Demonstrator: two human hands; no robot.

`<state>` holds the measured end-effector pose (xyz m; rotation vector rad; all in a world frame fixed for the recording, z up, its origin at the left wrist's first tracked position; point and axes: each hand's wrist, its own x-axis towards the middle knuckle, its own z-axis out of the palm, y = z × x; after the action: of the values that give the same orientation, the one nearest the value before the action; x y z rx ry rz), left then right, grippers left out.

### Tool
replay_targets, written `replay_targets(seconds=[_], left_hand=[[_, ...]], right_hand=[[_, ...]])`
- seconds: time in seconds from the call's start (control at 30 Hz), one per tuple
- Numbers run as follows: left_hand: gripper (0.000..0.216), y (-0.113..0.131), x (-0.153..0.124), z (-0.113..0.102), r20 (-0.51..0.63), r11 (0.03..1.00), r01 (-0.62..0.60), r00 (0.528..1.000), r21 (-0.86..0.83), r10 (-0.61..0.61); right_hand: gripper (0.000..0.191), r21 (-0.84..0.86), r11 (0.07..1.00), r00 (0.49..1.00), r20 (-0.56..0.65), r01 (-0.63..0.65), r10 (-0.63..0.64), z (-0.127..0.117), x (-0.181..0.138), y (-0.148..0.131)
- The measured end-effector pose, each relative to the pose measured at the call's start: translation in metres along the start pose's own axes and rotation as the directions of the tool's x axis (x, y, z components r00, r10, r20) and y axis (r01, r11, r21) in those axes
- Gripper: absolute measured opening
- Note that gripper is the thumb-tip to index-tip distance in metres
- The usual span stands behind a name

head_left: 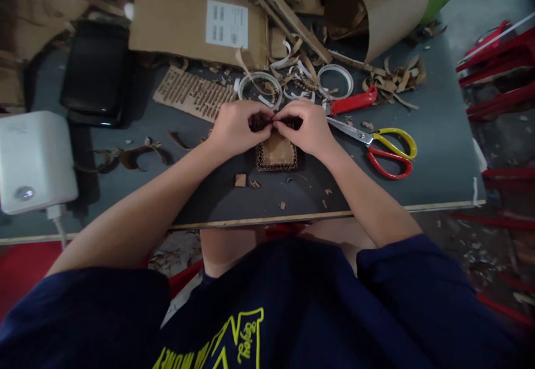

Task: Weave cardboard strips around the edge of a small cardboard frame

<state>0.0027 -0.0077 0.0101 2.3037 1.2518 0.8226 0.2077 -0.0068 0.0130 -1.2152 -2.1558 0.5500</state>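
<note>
My left hand [238,126] and my right hand [308,125] meet fingertip to fingertip over the far end of a small cardboard piece [276,154]. That piece is roughly rectangular, with a dark, ridged corrugated border around a plain tan middle. Both hands are closed in a pinch, thumbs against index fingers. Whatever lies between the fingertips is too small and dark to make out. Just beyond the hands lies a roll of tape [259,90]. Right of my right hand are scissors [371,143] with one yellow and one red handle loop, and a red-handled cutter [353,101].
A white box-shaped device [37,160] with a cable stands at the left, near a black case [97,71]. Behind are a cardboard box [175,20], a corrugated sheet [194,93], a second tape ring [335,81] and a cardboard tube [393,9]. Scraps litter the dark tabletop [209,204].
</note>
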Motion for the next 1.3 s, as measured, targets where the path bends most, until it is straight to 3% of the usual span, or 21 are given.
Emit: replay_targets(seconds=[0.2, 0.37, 0.5, 0.63, 0.73, 0.87, 1.03, 1.3], left_hand=[[0.026, 0.0, 0.001, 0.001, -0.008, 1.0, -0.028, 1.0, 0.011, 0.028], [0.022, -0.001, 0.004, 0.005, -0.002, 0.999, 0.034, 0.999, -0.036, -0.034], [0.021, 0.0, 0.003, 0.006, -0.001, 0.999, 0.033, 0.999, -0.028, -0.033], [0.022, 0.004, 0.0, -0.001, -0.038, 0.997, -0.069, 0.997, 0.034, 0.071], [0.02, 0.008, -0.003, -0.006, -0.085, 0.978, -0.19, 0.977, 0.091, 0.198], [0.022, 0.007, -0.006, -0.004, -0.005, 0.955, -0.285, 0.958, 0.085, 0.287], [0.024, 0.007, -0.005, 0.004, 0.092, 0.968, -0.224, 0.972, 0.114, 0.214], [0.027, 0.018, -0.005, 0.006, 0.135, 0.953, -0.256, 0.962, 0.165, 0.235]], right_hand=[[0.016, 0.04, 0.999, 0.999, 0.022, -0.029, 0.028, -0.002, -0.001, 0.001], [0.017, 0.128, 0.986, 0.994, 0.024, -0.111, 0.109, -0.001, 0.0, 0.001], [0.017, 0.12, 0.987, 0.994, 0.046, -0.107, 0.102, -0.002, 0.0, 0.001], [0.012, 0.143, 0.982, 0.992, 0.034, -0.127, 0.123, 0.0, -0.001, 0.004], [0.032, 0.223, 0.966, 0.991, 0.011, -0.131, 0.133, 0.002, -0.002, 0.01], [0.044, 0.276, 0.957, 0.995, -0.023, -0.09, 0.1, 0.006, -0.002, 0.014], [0.033, 0.19, 0.974, 0.991, -0.026, -0.126, 0.133, 0.007, 0.0, 0.007], [0.023, 0.028, 0.994, 0.993, -0.038, -0.109, 0.11, 0.013, 0.003, -0.001]])
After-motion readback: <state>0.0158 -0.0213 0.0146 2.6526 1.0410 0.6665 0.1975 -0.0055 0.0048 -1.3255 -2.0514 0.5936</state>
